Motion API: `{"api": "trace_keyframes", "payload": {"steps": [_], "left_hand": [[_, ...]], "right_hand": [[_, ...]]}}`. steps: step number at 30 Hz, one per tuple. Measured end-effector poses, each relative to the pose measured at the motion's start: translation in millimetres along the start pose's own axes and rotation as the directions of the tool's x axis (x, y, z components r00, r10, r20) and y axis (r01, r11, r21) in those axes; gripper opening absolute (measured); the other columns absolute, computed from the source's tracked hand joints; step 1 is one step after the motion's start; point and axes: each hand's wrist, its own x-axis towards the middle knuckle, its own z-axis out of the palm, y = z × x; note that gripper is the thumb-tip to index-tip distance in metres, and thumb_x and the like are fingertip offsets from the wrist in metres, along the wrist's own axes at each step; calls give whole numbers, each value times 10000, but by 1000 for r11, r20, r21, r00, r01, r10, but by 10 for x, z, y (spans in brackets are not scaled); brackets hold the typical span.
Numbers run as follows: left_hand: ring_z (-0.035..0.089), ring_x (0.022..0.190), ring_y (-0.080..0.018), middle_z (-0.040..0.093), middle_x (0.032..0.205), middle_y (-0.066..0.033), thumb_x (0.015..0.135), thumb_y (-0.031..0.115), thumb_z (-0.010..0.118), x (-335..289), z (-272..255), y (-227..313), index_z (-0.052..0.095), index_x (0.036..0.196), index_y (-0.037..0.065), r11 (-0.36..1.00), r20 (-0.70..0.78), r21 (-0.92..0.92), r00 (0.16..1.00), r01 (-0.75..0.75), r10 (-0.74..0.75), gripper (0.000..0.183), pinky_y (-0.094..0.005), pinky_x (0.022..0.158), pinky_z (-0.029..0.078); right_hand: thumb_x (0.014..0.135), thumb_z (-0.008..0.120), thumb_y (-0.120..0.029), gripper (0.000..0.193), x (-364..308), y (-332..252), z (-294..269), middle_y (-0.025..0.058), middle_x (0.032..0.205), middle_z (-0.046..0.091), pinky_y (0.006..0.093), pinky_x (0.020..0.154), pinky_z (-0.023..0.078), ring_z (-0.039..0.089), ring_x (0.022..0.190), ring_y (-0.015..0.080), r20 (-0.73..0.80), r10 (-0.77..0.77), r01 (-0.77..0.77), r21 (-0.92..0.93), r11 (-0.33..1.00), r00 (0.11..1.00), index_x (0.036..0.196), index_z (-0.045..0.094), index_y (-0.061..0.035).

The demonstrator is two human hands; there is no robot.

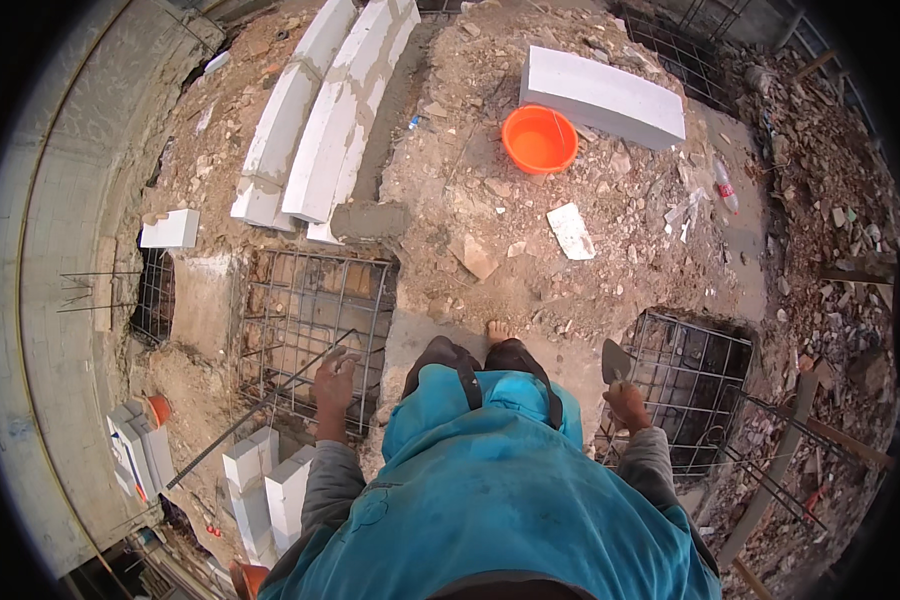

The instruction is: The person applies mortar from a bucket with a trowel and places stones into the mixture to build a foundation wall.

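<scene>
My right hand (626,405) is closed round the handle of a trowel (616,360), whose grey pointed blade faces away from me. Beneath it lies a rebar grid (695,375) set in a square pit. On my other side, my left hand (335,382) hangs with loosely bent fingers apart and nothing visible in them. It appears in front of a long dark bar (260,408) that slants across a second rebar grid (305,300). I cannot tell whether the hand touches this bar. One bare foot (498,331) shows ahead of my body.
Long white block walls (315,110) with mortar smears run ahead on the left. An orange bucket (539,139) stands against a long white block (603,97). A flat white piece (570,231) and a plastic bottle (725,188) lie on rubble. More white blocks (251,480) stand behind my left hand.
</scene>
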Motion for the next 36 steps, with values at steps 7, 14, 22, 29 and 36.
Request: {"api": "trace_keyframes", "payload": {"steps": [7, 14, 22, 29, 36], "left_hand": [[662, 866, -357, 642, 812, -281, 830, 281, 662, -190, -87, -547, 653, 763, -67, 928, 24, 207, 946, 310, -322, 355, -406, 757, 513], [630, 766, -450, 649, 771, -269, 805, 371, 676, -263, -126, -1227, 659, 852, -74, 929, -140, 231, 955, 290, -263, 447, -470, 712, 489], [649, 755, -369, 664, 786, -226, 809, 270, 602, 29, -310, -1121, 695, 961, 10, 945, -60, -19, 943, 327, -328, 315, -420, 717, 495], [653, 818, -361, 691, 885, -200, 803, 266, 578, 350, -484, -1470, 719, 996, 61, 964, -3, 152, 975, 219, -221, 315, -409, 765, 497], [632, 727, -205, 680, 824, -141, 816, 204, 605, 501, -817, -956, 697, 1061, 17, 948, 46, 79, 949, 308, -312, 323, -349, 687, 509]], "right_hand": [[778, 697, -308, 506, -495, -1066, -191, 304, 940, 662, 473, 753, 535, 668, 874, 422, 80, 429, -434, 259, 863, 900, 1017, 598, 127], [778, 694, -312, 463, -604, -955, 23, 275, 907, 668, 458, 704, 532, 685, 800, 373, 1, 400, -395, 164, 904, 916, 1010, 627, 83], [787, 683, -321, 434, -274, -1684, -244, 236, 823, 672, 453, 669, 530, 683, 745, 349, -21, 423, -405, 248, 880, 906, 982, 619, 63], [813, 670, -265, 453, -123, -1923, -124, 202, 764, 652, 389, 481, 529, 663, 544, 270, -80, 359, -285, 461, 841, 930, 1065, 554, 93], [788, 699, -230, 422, -317, -1848, 223, 181, 736, 650, 394, 479, 529, 662, 537, 268, -37, 508, -456, 391, 800, 860, 1027, 553, 87]]}}
